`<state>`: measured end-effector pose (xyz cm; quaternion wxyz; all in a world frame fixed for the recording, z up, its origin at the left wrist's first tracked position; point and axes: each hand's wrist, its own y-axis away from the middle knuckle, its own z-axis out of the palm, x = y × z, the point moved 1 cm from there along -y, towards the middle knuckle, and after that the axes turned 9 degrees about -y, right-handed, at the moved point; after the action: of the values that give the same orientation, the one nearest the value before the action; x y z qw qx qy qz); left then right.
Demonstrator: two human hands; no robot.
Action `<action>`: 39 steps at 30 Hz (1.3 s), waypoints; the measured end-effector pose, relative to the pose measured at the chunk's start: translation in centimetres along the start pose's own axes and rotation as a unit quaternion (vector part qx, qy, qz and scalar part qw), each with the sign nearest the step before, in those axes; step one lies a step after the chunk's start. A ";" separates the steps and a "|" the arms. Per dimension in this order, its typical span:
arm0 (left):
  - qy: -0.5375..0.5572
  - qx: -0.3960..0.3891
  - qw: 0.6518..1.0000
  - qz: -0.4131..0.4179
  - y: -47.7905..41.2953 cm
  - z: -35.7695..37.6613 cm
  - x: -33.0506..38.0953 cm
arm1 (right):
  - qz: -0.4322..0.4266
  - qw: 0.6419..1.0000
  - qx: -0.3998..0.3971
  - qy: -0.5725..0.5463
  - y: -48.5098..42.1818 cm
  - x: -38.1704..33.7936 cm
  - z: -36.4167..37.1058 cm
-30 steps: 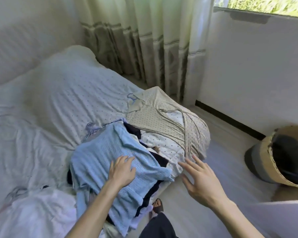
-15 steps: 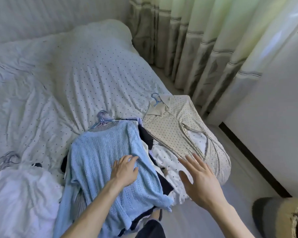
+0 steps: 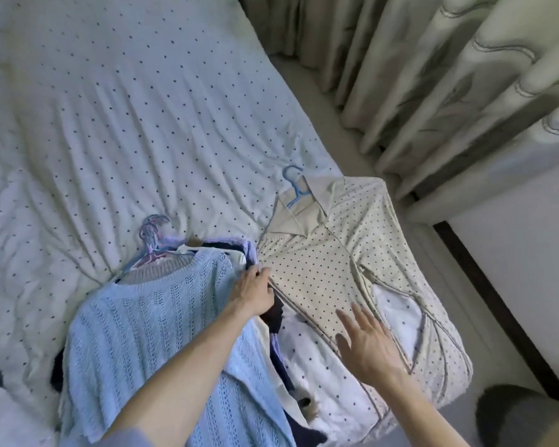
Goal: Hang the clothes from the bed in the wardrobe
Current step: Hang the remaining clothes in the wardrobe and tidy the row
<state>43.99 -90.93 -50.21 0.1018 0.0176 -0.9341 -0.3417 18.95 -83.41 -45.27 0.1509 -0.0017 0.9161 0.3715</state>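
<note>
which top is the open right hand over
The cream dotted shirt with the collar; the right hand spreads above it, not the blue knit sweater.

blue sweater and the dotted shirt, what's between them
Head view: a dark navy garment and a lilac striped garment, layered, with the left hand on them.

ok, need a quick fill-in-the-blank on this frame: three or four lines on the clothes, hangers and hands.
1. In the head view, the light blue knitted sweater lies to the ____ of the cream dotted collared shirt.
2. The plastic hanger hook at the shirt's collar is ____ in colour.
3. The right hand, fingers spread, is over the ____.
4. The white bed sheet is patterned with dark ____.

Missing words: left; blue; shirt; dots.
</note>
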 end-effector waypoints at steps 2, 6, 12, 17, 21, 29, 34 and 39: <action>0.011 -0.006 1.000 -0.013 -3.4 -0.3 0.0 | 0.042 0.999 -0.033 -0.007 -2.0 1.2 1.9; 0.080 0.016 0.996 -0.024 -10.6 -0.2 -0.9 | 0.084 0.992 -0.088 -0.022 -3.2 3.1 5.7; 0.156 -0.006 0.987 -0.041 -15.8 -0.5 -1.0 | 0.091 0.992 -0.079 -0.041 -3.7 4.5 8.0; 0.275 0.036 0.959 -0.052 -14.7 -1.2 0.9 | 0.115 0.988 -0.070 -0.079 -3.3 3.8 7.6; 0.268 0.139 0.953 -0.028 -9.3 -4.7 4.2 | 0.133 0.980 -0.051 -0.142 -1.2 1.6 5.8; 0.182 0.204 0.928 0.253 6.1 -12.2 9.3 | 0.093 0.887 0.270 -0.364 9.2 0.9 -4.7; 0.172 0.151 0.881 0.413 16.8 -14.7 13.8 | 0.060 0.785 0.534 -0.308 21.4 3.2 -11.9; 0.157 0.144 0.814 0.540 26.5 -14.5 19.8 | 0.145 0.734 0.632 -0.202 35.1 7.2 -8.6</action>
<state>28.57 -81.85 -18.83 0.4113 -0.4217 -0.8035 -0.0861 5.64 -63.06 -17.64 0.2426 0.3020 0.8770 -0.2844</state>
